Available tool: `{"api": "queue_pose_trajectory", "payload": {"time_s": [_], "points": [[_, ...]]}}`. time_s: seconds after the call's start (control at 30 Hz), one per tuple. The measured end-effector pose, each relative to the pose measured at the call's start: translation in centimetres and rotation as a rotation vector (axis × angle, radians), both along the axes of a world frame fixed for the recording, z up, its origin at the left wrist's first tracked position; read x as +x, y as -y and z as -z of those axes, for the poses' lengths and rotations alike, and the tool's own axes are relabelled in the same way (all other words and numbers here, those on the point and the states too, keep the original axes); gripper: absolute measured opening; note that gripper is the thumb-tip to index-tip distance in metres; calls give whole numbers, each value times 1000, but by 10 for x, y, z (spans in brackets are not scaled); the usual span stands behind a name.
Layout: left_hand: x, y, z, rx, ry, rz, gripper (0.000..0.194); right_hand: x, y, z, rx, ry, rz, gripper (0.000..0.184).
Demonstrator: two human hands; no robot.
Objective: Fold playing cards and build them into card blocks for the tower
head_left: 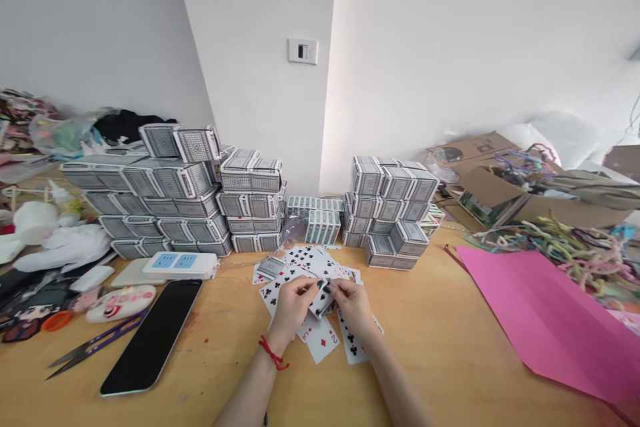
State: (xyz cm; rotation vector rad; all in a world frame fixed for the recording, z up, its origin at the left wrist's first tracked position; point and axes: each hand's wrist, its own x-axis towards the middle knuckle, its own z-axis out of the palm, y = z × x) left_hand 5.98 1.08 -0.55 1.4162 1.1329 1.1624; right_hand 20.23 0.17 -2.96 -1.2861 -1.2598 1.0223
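My left hand [291, 305], a red string around its wrist, and my right hand [354, 307] meet over the wooden table [440, 340]. Both pinch the same small bunch of playing cards [321, 301] between their fingertips. Loose cards [320, 340] lie face up under and around the hands, clubs and diamonds showing. More spread cards [307, 259] lie just beyond the hands. Behind these stand stacks of boxed card decks, a big pile [175, 193] on the left and a smaller one [390, 210] on the right.
A black phone [153, 337] lies at left beside purple-handled scissors [93, 347] and a white power strip [181, 264]. A pink paper sheet [545, 320] covers the right side. Behind it are cardboard boxes [500, 197] and tangled coloured cords [575, 247]. White toys [55, 240] crowd the far left.
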Motion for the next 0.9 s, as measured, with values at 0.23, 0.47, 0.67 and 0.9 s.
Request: {"api": "queue_pose_trajectory", "payload": {"time_s": [0.23, 0.47, 0.67, 0.9], "points": [[0, -2, -1, -26, 44, 41, 21, 1, -2, 2, -1, -7, -12, 39], [-1, -4, 3, -1, 4, 30, 21, 1, -1, 2, 13, 35, -17, 37], [-1, -3, 3, 78, -69, -35, 18, 1, 0, 2, 25, 88, -3, 32], [-3, -5, 0, 41, -93, 45, 20, 2, -1, -1, 29, 102, -27, 28]]}}
